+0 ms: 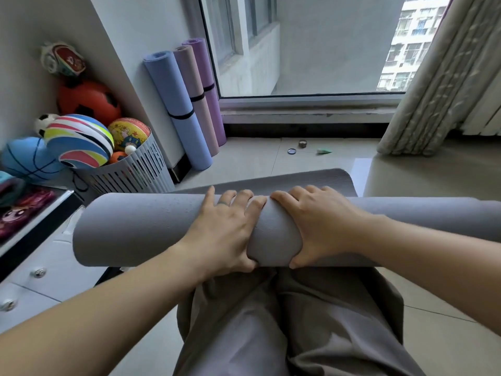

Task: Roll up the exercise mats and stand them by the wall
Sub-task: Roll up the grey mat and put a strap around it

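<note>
- My left hand (225, 229) and right hand (317, 226) sit side by side on the middle of the grey mat (130, 229). My fingers curl over the top and my thumbs tuck under, to hold the roll tight.
- The roll lies left to right just past my knees. A short flat bit (311, 180) on the far side is not yet rolled.
- Three rolled mats (176, 109) stand by the far wall. I think this one goes there too.
</note>
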Available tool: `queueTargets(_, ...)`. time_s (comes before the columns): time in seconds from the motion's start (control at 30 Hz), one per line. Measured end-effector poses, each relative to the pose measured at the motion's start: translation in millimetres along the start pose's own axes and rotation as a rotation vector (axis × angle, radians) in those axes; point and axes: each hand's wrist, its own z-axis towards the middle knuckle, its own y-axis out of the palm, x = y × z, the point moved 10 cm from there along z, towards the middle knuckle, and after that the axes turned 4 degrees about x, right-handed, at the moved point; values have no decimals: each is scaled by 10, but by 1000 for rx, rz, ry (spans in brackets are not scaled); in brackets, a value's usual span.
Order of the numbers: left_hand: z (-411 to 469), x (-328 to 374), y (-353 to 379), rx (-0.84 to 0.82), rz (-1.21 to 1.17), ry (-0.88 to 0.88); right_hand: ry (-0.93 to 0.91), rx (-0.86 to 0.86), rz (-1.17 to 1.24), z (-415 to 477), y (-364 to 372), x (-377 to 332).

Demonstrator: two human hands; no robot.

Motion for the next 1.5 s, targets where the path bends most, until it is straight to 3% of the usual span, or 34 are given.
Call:
queueTargets(0.2,-261,64,-268,53,-27,66,-75,5,-43,-214,-251,-102)
queueTargets(0.37,-435,215,10,-132,-76,95,-108,-155,57,-368,76,-269)
queueTargets(0.5,-404,147,-13,-153,-242,62,-105,-170,142,-343,32,-250)
queueTargets(0.67,-310,67,-164,-19,-169,86,-128,-70,73,-294,-104,-201)
queueTargets(0.9,-174,-107,-97,-55,-183,-25,-27,-2,237,-194,-188,-36)
queueTargets(1.03,-50,-177,-51,-68,-168,-71,-19,56,165,-123,-187,52)
queueTargets(1.27,182,-239,-108,162,-114,-186,55,75,74,2,9,114)
queueTargets(1.4,-12,-103,-295,537,-474,-205,153,52,194,206,67,292)
queueTargets(1.5,-235,-70,-9,579,-1110,-462,185,-38,298,320,156,433)
